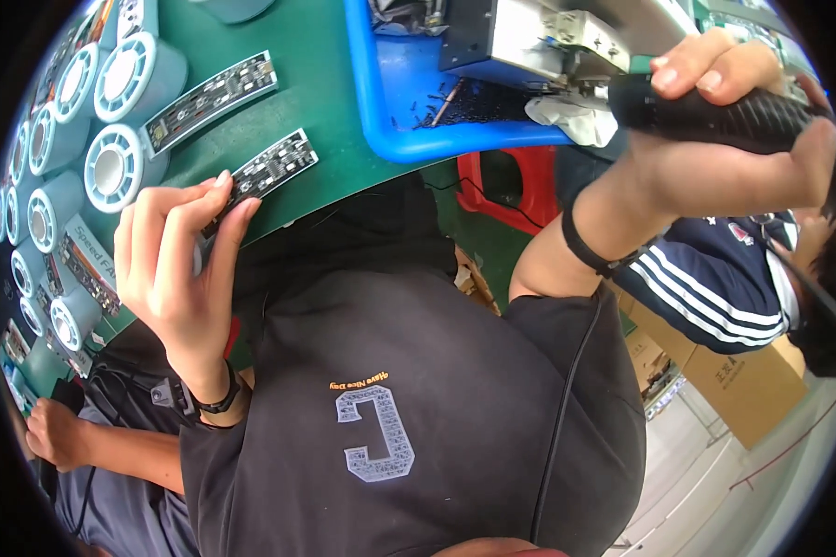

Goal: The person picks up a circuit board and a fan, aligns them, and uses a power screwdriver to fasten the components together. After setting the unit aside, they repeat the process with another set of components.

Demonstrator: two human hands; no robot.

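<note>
A narrow printed circuit board [274, 167] is pinched between the thumb and fingers of my left hand [172, 255], over the near edge of the green table. Another populated circuit board strip [214, 100] lies just beyond it, next to the round pale-blue parts. My right hand [706, 172] wraps round a black electric screwdriver [715, 116], raised at the right. Its tip points left toward the front of a metal box-shaped screw feeder [520, 42]. Whether the tip touches the feeder I cannot tell.
The feeder stands in a blue tray [381, 139] with scattered small dark screws and a crumpled white piece [576, 119]. Several pale-blue round parts [111, 167] crowd the left. A red stool [520, 195] stands below the table. Co-workers sit close on both sides; a striped sleeve [706, 288] shows right.
</note>
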